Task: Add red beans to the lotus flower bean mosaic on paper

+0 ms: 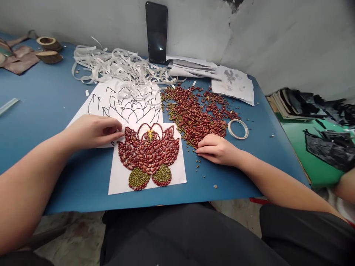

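Bean flower (pixel 147 152) pointing far, between two hands

The bean flower is lying flat on a white sheet (pixel 116 184) at the table's (pixel 85 179) near edge, left of the right hand (pixel 217 148). Its red petals (pixel 170 142) are fanning toward the far side, while two round green leaves (pixel 139 178) are sitting at the near end. Its mid-line is running near to far, almost straight; which axis is longer, I cannot tell. The sheet's near edge is slanting, its right corner lying farther off than its left.

The left hand (pixel 95 129) is hovering or resting at the flower's left petal, thumb and fingers curling inward; whether this grip is holding anything, I cannot tell. The right hand is reaching to the near edge of the bean pile (pixel 194 118), fingertips bunching together; whether that grip is closing on a bean, I cannot tell.

A line drawing (pixel 133 114) is lying just beyond the flower, paper strips (pixel 116 64) are heaping farther off, and a tape ring (pixel 239 137) is lying right of the pile.
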The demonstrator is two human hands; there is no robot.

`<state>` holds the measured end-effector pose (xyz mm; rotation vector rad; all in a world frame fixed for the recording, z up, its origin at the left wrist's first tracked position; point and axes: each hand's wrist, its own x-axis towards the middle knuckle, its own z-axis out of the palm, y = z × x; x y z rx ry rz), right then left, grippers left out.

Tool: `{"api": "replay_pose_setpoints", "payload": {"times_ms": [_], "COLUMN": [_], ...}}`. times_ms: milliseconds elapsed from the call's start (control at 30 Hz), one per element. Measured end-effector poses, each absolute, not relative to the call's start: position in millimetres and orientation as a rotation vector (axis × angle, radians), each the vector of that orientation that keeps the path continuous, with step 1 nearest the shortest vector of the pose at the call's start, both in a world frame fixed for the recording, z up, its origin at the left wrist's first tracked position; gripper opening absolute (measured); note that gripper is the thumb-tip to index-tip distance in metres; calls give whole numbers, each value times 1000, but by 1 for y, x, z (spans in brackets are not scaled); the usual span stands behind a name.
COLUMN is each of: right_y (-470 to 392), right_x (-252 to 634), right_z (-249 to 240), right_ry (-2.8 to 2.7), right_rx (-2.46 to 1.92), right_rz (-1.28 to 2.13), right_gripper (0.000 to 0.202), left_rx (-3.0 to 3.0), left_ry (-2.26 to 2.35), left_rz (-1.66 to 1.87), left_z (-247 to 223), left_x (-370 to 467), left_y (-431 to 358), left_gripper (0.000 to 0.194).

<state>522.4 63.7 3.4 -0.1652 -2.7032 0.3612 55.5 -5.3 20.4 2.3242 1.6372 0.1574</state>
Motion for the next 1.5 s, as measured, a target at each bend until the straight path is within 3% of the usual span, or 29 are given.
{"api": "replay_pose_setpoints", "payload": {"times_ms": [533,1100,1233,1400,1500], "right_y": [66,64,63,65,69], "right_x": [524,515,498,466,446], "right_z": [0,4,14,13,10], "right_ry": [-2695,-2451,-2347,-1915,-1662], "right_rx": [-345,-555,-660,-840,-901], "right_rz": [432,644,836,1430,1677], "right_gripper": [11,29,28,18,28], "left_rx": [2334,2375,2370,2343,2346], "left_ry": [1644,1592,1566,1579,1587], "left_rz": [158,247,268,238,218], "left_z": [20,6,10,19,20], "left_x": [55,47,52,59,60], "left_y": [-5,3,2,0,-1], "left_gripper": [38,36,34,31,34]}}
